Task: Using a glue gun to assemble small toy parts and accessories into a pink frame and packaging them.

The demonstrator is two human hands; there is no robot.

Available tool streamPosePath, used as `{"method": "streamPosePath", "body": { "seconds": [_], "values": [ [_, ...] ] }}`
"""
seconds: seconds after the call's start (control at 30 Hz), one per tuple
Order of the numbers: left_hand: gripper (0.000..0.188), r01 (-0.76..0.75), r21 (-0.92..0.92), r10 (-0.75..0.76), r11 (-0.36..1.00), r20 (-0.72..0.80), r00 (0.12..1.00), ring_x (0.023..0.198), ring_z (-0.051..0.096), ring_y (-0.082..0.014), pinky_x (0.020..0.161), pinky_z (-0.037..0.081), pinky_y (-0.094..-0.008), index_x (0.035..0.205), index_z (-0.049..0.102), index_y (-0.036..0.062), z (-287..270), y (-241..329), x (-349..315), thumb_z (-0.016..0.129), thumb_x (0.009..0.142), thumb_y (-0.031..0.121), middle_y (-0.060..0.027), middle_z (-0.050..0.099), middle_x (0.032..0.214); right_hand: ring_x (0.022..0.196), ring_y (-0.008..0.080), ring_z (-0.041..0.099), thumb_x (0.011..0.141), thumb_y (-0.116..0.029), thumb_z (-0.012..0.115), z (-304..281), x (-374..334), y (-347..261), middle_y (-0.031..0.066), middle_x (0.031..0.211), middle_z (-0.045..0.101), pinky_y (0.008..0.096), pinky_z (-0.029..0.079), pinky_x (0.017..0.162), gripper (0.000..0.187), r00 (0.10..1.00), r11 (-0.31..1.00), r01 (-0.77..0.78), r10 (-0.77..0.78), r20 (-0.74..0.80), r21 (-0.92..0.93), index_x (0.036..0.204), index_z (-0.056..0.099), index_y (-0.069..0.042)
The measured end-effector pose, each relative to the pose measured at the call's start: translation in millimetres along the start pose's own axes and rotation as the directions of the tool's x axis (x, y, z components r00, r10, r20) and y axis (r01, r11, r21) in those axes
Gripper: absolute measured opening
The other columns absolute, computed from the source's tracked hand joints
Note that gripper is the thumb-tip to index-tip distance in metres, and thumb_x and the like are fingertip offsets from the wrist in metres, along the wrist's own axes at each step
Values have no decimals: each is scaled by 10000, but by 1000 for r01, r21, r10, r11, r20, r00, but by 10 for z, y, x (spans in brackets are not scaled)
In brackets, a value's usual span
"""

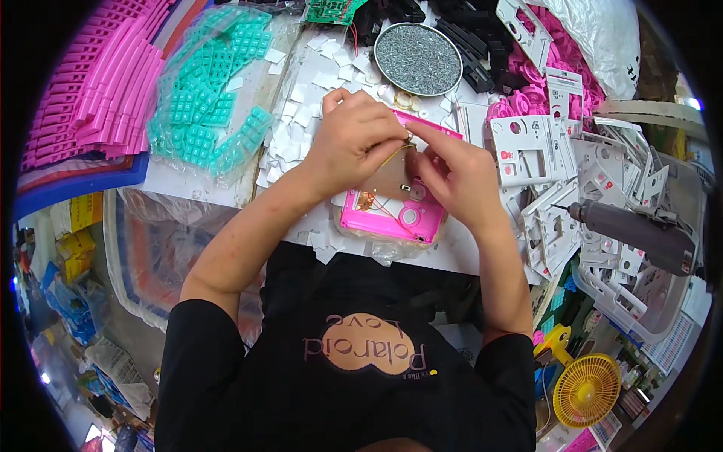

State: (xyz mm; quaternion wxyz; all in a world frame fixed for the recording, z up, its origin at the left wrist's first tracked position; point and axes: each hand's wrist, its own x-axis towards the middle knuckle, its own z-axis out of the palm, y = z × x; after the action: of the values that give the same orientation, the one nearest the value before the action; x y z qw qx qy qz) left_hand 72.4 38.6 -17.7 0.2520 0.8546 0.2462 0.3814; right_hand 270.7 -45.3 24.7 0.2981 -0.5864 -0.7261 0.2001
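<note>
A pink plastic housing (pixel 354 218) lies before me on the worktable, with a brown circuit board (pixel 388 181) and thin wires in it. Over its far part, the fingertips of both hands meet. My left hand (pixel 350 135) is closed in a pinch at the board's far edge, beside a thin yellowish strip or wire (pixel 393 156). From the other side my right hand (pixel 456 173) reaches in, thumb and fingers bent together at the same spot. What the fingertips hold is too small and covered to make out. A white round part (pixel 410 217) sits in the housing's near right corner.
Beyond the hands stands a round dish of small screws (pixel 418 60). White square pieces (pixel 301 113) and bagged teal keypads (pixel 199 98) lie left, near stacked pink parts (pixel 120 90). White panels (pixel 531 151) and a grey electric screwdriver (pixel 633 230) are right, above a yellow fan (pixel 587 389).
</note>
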Motion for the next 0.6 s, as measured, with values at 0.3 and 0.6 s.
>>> {"method": "streamPosePath", "body": {
  "seconds": [0.3,0.6],
  "values": [
    [79,16,-33,-13,999,97,995,900,615,-201,921,354,-389,910,719,127,-82,68,7,730,833,139,5,683,905,782,269,701,821,-166,712,-516,696,724,123,892,739,393,549,716,437,926,934,-292,221,-307,-205,1255,685,-115],
    [100,103,-312,-4,944,302,953,935,634,-215,939,413,-399,923,737,107,-164,-47,64,722,838,157,-14,717,964,1018,384,624,783,-149,744,-236,1006,1179,163,1109,699,467,533,869,392,954,727,-283,149,-259,-626,1151,640,-65]
  ]
}}
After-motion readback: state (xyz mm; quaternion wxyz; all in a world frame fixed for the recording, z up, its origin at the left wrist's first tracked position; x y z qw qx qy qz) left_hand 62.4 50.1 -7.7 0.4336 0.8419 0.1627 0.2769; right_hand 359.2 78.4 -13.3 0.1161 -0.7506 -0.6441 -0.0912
